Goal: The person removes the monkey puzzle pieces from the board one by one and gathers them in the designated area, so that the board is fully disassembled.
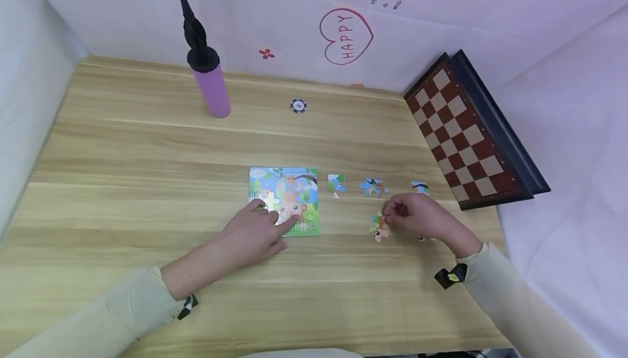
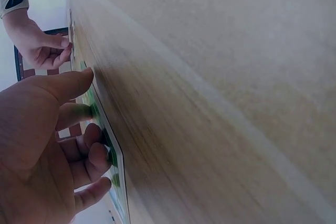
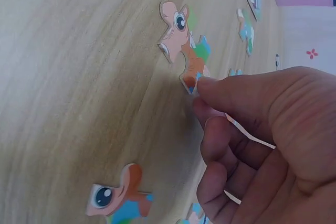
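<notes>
My left hand (image 1: 252, 232) lies over the jigsaw puzzle board (image 1: 315, 222), index finger stretched out and touching the rabbit picture. In the left wrist view, the other fingers of the left hand (image 2: 58, 129) bend loosely at the board's edge. Further right, the right hand (image 1: 417, 216) pinches the edge of a puzzle piece (image 1: 379, 231) with thumb and index finger. That puzzle piece (image 3: 181, 30) shows an eye and an orange-brown part in the right wrist view. A second piece with an eye (image 3: 123, 199) lies below it there, partly covered by the right hand in the head view.
Between board and chessboard (image 1: 456, 134) lie a green-blue piece (image 1: 336, 182), a blue piece with a branch (image 1: 373, 187) and another piece (image 1: 420, 186). A purple pump (image 1: 213, 91) and a poker chip (image 1: 298, 105) are at the table's back.
</notes>
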Tool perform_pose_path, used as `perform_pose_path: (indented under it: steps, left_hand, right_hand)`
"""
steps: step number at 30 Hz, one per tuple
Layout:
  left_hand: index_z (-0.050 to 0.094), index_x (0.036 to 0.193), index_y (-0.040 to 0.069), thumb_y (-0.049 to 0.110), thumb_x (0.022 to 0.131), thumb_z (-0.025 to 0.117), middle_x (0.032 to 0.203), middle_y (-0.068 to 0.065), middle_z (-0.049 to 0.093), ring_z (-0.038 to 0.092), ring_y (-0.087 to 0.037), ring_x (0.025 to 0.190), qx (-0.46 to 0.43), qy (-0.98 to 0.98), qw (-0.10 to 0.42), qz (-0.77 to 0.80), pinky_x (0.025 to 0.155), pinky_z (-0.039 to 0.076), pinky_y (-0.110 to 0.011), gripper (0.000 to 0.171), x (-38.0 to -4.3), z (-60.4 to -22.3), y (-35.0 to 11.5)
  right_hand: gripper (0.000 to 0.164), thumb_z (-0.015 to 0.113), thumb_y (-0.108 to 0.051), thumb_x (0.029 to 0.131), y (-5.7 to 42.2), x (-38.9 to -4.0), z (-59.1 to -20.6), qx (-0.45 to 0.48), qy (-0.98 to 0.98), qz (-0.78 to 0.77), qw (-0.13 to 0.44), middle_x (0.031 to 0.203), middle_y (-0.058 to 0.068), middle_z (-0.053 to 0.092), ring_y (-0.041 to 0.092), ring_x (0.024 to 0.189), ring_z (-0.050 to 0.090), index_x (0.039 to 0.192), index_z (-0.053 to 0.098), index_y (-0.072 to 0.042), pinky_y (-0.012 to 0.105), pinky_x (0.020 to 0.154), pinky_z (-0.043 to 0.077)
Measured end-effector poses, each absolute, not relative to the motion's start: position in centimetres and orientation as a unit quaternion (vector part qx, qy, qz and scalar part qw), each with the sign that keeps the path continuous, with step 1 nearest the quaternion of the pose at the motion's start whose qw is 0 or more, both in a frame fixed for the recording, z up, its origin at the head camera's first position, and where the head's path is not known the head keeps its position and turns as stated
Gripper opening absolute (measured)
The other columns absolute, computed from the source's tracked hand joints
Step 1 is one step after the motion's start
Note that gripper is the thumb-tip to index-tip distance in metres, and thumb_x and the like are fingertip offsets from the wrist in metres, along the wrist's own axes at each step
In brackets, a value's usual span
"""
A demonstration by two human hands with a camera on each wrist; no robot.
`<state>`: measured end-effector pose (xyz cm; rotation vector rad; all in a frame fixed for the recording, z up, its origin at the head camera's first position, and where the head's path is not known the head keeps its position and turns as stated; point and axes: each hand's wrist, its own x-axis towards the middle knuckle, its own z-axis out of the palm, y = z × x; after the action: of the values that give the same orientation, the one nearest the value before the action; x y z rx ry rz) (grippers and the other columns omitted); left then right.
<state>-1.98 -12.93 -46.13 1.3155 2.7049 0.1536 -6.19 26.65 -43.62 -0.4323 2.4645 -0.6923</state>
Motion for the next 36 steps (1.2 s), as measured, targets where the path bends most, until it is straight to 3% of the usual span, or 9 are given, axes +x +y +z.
perform_pose_path:
  steps: [7, 14, 18, 23, 29, 36]
  left_hand:
    - [0.058, 0.146, 0.019, 0.047, 0.097, 0.066, 0.091, -0.004, 0.07, 0.068, -0.022, 0.087, 0.435, 0.897, 0.056, 0.053, 0.092, 0.043, -0.045, 0.057, -1.7, -46.1, -13.1]
    - [0.059, 0.145, 0.022, 0.047, 0.097, 0.065, 0.092, -0.003, 0.07, 0.066, -0.02, 0.086, 0.425, 0.902, 0.065, 0.042, 0.079, 0.044, -0.041, 0.054, -1.5, -45.7, -13.0]
    - [0.057, 0.146, 0.022, 0.047, 0.098, 0.064, 0.097, -0.005, 0.071, 0.067, -0.021, 0.09, 0.414, 0.906, 0.081, 0.036, 0.081, 0.046, -0.042, 0.055, -1.3, -45.4, -12.9]
    - [0.053, 0.15, 0.022, 0.049, 0.099, 0.062, 0.106, -0.008, 0.071, 0.067, -0.024, 0.098, 0.404, 0.91, 0.092, 0.031, 0.085, 0.051, -0.045, 0.058, -1.0, -45.6, -13.0]
    - [0.053, 0.15, 0.022, 0.054, 0.099, 0.06, 0.104, -0.007, 0.069, 0.066, -0.024, 0.095, 0.4, 0.912, 0.081, 0.037, 0.081, 0.053, -0.044, 0.06, -0.8, -46.0, -13.3]
    - [0.051, 0.152, 0.024, 0.058, 0.099, 0.056, 0.107, -0.007, 0.069, 0.065, -0.024, 0.091, 0.394, 0.915, 0.083, 0.031, 0.076, 0.054, -0.041, 0.063, -0.7, -45.9, -13.4]
  right_hand:
    - [0.003, 0.071, -0.009, 0.097, 25.7, -7.0, -43.4, -0.185, 0.903, -0.275, 0.273, 0.084, -0.003, 0.068, 0.015, 0.072, 0.059, 0.096, 0.073, -0.009, 0.029, 0.063, 0.05]
    - [0.007, 0.071, -0.014, 0.098, 22.8, -8.5, -42.5, -0.203, 0.893, -0.287, 0.28, 0.086, -0.004, 0.068, 0.017, 0.072, 0.059, 0.102, 0.075, -0.01, 0.031, 0.064, 0.05]
    - [0.013, 0.069, -0.017, 0.099, 20.0, -9.9, -41.5, -0.218, 0.889, -0.279, 0.291, 0.092, -0.006, 0.069, 0.017, 0.073, 0.057, 0.108, 0.075, -0.011, 0.033, 0.063, 0.049]
    - [0.019, 0.067, -0.016, 0.1, 15.0, -12.0, -40.9, -0.261, 0.864, -0.287, 0.321, 0.101, -0.004, 0.072, 0.016, 0.082, 0.062, 0.115, 0.075, -0.008, 0.035, 0.074, 0.052]
    - [0.022, 0.067, -0.016, 0.1, 8.4, -13.8, -42.0, -0.331, 0.839, -0.255, 0.348, 0.098, -0.003, 0.07, 0.011, 0.084, 0.062, 0.118, 0.075, -0.006, 0.03, 0.08, 0.051]
    - [0.024, 0.062, -0.009, 0.1, 4.4, -13.9, -42.8, -0.386, 0.817, -0.227, 0.362, 0.09, -0.002, 0.07, 0.009, 0.073, 0.057, 0.119, 0.074, -0.002, 0.027, 0.078, 0.049]
